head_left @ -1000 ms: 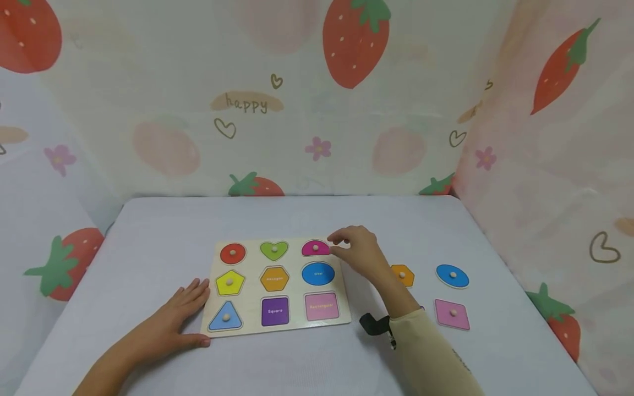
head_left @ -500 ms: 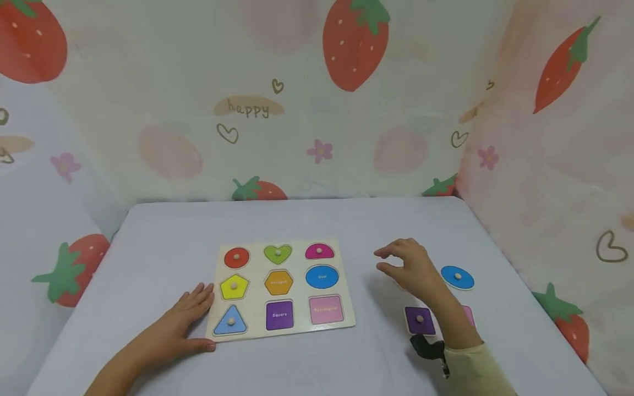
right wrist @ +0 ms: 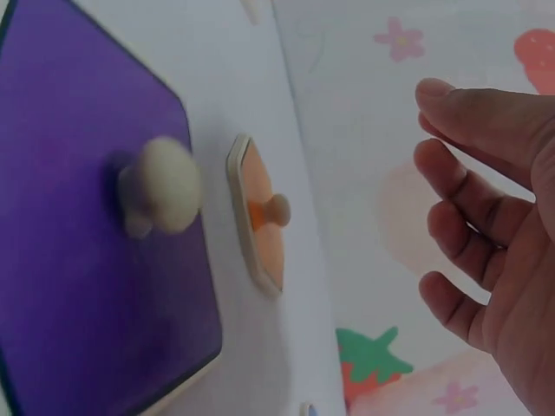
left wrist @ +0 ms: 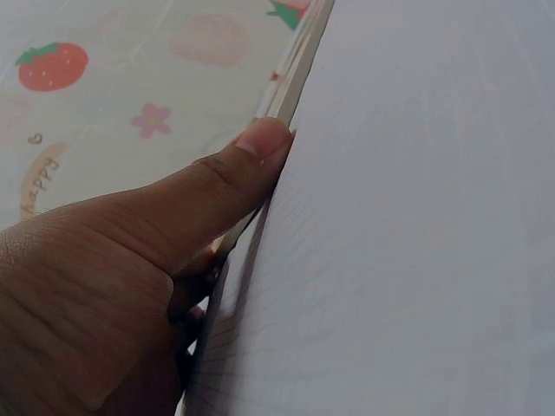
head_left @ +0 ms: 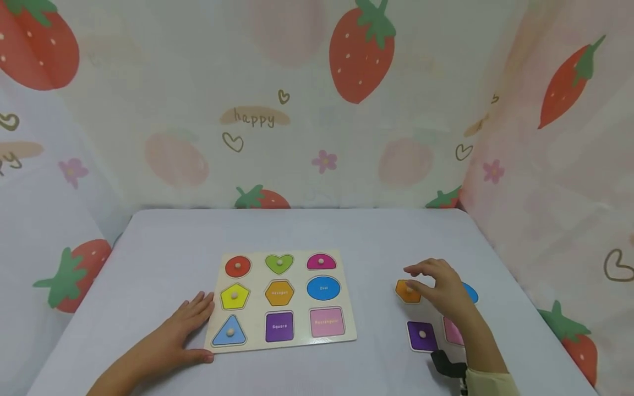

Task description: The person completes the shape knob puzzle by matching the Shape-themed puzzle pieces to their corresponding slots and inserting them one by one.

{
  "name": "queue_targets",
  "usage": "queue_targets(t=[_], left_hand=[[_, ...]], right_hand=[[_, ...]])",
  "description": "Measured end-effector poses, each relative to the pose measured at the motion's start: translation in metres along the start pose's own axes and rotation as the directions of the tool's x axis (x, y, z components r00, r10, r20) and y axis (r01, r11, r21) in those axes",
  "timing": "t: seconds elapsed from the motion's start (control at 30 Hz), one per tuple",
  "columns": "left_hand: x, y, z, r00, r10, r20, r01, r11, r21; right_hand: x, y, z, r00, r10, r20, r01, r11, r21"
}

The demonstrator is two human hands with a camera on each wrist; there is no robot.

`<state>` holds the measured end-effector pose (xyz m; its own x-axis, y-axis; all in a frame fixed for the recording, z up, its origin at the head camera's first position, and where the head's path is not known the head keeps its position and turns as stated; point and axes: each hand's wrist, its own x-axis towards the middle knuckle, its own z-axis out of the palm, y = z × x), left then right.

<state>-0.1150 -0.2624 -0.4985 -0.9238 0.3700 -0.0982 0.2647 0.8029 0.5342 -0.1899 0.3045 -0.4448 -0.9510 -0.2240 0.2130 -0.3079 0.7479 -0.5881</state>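
Note:
A pale wooden puzzle board (head_left: pixel 300 316) lies left of centre in the head view. My left hand (head_left: pixel 178 333) rests at its left edge, fingers extended; in the left wrist view the thumb (left wrist: pixel 247 160) touches the board's edge. My right hand (head_left: pixel 448 289) hovers by an orange hexagon piece (head_left: pixel 403 297) with a round knob. The right wrist view shows its fingers (right wrist: pixel 451 230) loosely bent and apart from the knob (right wrist: pixel 277 211), holding nothing. Nearer me lies a purple square piece (head_left: pixel 421 344). Behind the right hand, a blue oval piece (head_left: pixel 471 292) and a pink rectangle piece (head_left: pixel 452 331) are partly hidden.
Knobbed pieces sit in the board: red circle (head_left: pixel 238 273), green heart (head_left: pixel 279 269), magenta half-circle (head_left: pixel 321 267), yellow pentagon (head_left: pixel 235 302) and blue triangle (head_left: pixel 229 338). Hexagon, oval, square and rectangle spots show printed labels. A strawberry-patterned curtain (head_left: pixel 317 126) stands behind the white table (head_left: pixel 376 236).
My right hand has moved right, from beside the magenta half-circle on the board to the orange hexagon piece. The left hand has stayed at the board's edge. The head view has tilted slightly.

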Motion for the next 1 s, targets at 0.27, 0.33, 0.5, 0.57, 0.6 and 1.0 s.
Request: queue_targets(t=[0.27, 0.33, 0.5, 0.57, 0.6, 1.0], left_hand=[[0.002, 0.004, -0.004, 0.998, -0.046, 0.035, 0.045, 0.999, 0.010], [0.005, 0.004, -0.006, 0.999, -0.034, 0.029, 0.033, 0.999, 0.023], [0.005, 0.003, -0.006, 0.998, -0.042, 0.052, 0.041, 0.999, 0.012], [0.004, 0.002, -0.005, 0.998, -0.047, 0.053, 0.047, 0.999, 0.002], [0.004, 0.002, -0.005, 0.998, -0.049, 0.050, 0.049, 0.999, 0.000], [0.002, 0.004, -0.003, 0.998, -0.053, 0.042, 0.054, 0.998, -0.018]], right_hand=[[-0.005, 0.020, 0.005, 0.995, 0.090, 0.040, -0.090, 0.996, -0.004], [-0.004, 0.024, 0.007, 0.994, 0.098, 0.049, -0.098, 0.995, -0.004], [-0.002, 0.033, 0.014, 0.988, 0.113, 0.108, -0.109, 0.993, -0.037], [-0.002, 0.034, 0.016, 0.985, 0.120, 0.122, -0.114, 0.992, -0.056], [-0.002, 0.035, 0.016, 0.985, 0.122, 0.126, -0.115, 0.992, -0.060], [0.000, 0.035, 0.018, 0.976, 0.144, 0.166, -0.141, 0.990, -0.031]])
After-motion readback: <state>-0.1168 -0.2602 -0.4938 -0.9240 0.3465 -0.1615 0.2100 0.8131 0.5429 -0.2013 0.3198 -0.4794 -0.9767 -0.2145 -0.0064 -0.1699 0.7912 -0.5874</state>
